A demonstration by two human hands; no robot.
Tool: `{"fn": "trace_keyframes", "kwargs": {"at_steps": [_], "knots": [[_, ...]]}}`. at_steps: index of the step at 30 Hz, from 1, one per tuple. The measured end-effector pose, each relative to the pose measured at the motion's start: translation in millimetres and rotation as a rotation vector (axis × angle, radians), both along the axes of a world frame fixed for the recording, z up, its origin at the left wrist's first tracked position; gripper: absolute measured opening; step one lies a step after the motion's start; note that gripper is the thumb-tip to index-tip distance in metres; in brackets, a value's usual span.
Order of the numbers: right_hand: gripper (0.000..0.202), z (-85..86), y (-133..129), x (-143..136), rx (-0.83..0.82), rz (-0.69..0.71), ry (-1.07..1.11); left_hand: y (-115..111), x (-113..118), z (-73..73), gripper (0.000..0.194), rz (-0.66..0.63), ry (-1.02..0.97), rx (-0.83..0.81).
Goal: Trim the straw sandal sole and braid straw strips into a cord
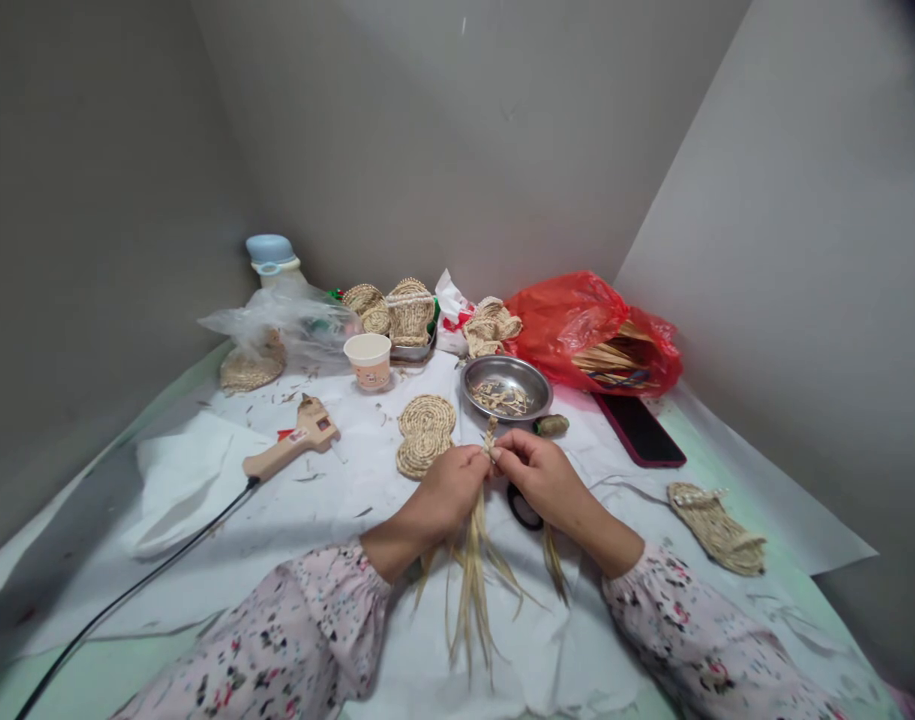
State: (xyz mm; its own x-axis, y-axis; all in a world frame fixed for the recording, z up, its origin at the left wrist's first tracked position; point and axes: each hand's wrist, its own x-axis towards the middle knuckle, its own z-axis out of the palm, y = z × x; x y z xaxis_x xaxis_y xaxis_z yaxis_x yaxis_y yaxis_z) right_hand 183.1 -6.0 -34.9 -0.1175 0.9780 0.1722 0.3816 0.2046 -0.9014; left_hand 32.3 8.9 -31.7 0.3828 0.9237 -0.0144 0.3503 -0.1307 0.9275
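Note:
My left hand and my right hand meet at the middle of the table, both pinching a short straw braid. Its plaited end points away from me, above the fingertips. Loose straw strands hang from the braid toward me. Just beyond my left hand lies a coiled straw piece shaped like a figure eight. Partly under my right hand are black scissor handles and a small bunch of straw. The exact grip of the fingertips is too small to make out.
A steel bowl with straw scraps and a thread spool stand ahead. Leftward are a paper cup and a corded glue gun. Rightward lie a red bag of straw, a phone and a woven piece.

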Motion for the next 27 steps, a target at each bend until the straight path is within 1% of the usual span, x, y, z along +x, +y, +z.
{"fn": "trace_keyframes", "kwargs": {"at_steps": [4, 8, 10, 18, 22, 27], "knots": [[0.014, -0.5, 0.5, 1.3, -0.002, -0.003, 0.009, -1.3, -0.1, 3.1, 0.021, 0.016, 0.003, -0.019], [0.013, -1.8, 1.8, 3.0, -0.004, 0.071, 0.086, -1.3, -0.7, 2.8, 0.022, -0.004, -0.065, -0.033], [0.013, -1.7, 1.9, 3.2, 0.002, 0.082, 0.089, -1.2, -0.8, 2.6, 0.022, -0.01, -0.079, -0.035], [0.013, 1.1, -0.1, 0.8, -0.024, 0.006, 0.065, -2.2, -1.0, 1.9, 0.023, -0.022, -0.016, 0.059], [0.011, 2.0, -0.4, 0.0, -0.046, -0.032, 0.066, -4.0, -2.2, 4.5, 0.025, 0.028, 0.058, 0.121], [0.013, 2.2, -0.4, 0.0, -0.007, -0.076, -0.023, -5.8, -2.9, 9.7, 0.025, 0.083, 0.169, 0.171]]}}
